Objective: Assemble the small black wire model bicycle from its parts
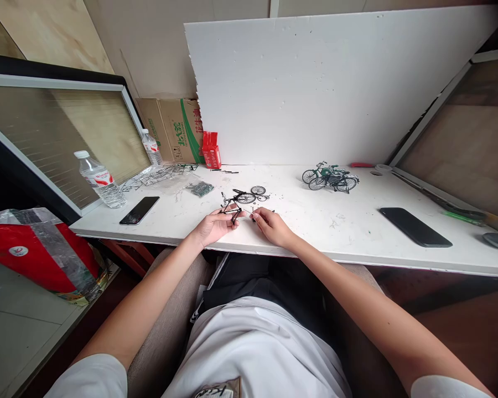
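White table (323, 232): two water bottles (102, 179) and black phone (140, 210) left; finished model bicycles (331, 177) centre-right; second phone (415, 226) right; loose wheels (252, 194) centre.

On the head view I see the left hand (214, 225) pinching a small black bicycle frame (231, 208) at the white table (315, 221) edge, the right hand (273, 225) just beside it gripping a thin pin-like part, two loose wheels (252, 194) lying beyond, and finished green model bicycles (331, 177) standing well apart.
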Demonstrator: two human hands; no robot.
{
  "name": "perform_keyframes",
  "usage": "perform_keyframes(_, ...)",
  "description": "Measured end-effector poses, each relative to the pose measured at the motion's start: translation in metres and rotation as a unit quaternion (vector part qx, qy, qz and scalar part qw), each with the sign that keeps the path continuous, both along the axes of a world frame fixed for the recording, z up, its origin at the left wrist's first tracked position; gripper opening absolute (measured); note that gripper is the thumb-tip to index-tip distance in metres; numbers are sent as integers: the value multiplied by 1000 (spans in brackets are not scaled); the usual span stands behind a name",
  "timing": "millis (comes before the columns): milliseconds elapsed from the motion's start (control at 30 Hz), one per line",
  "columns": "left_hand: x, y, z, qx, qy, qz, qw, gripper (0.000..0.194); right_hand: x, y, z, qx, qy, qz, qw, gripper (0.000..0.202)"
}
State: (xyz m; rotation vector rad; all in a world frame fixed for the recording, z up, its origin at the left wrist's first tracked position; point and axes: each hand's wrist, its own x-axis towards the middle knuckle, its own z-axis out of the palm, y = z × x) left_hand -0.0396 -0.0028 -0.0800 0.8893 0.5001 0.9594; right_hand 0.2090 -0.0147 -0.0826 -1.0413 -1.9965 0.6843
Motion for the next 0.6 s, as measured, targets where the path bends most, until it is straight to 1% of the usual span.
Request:
perform_keyframes(100, -2, 3, -4, -4, 0, -15, 1000, 36, 0, -2, 2, -15, 15, -2, 1000, 41)
perform_keyframes(233, -2, 3, -7, 19, 22, -14, 999, 36, 0, -3, 2, -22, 32, -15, 999, 42)
perform_keyframes(433, 2, -1, -3, 29, 31, -3, 999, 49, 0, 2, -3, -12, 33, -26, 999, 40)
perform_keyframes(600, 6, -1, -3, 41, 34, 23, 998, 55, 1, 3, -4, -1, 44, -40, 998, 37)
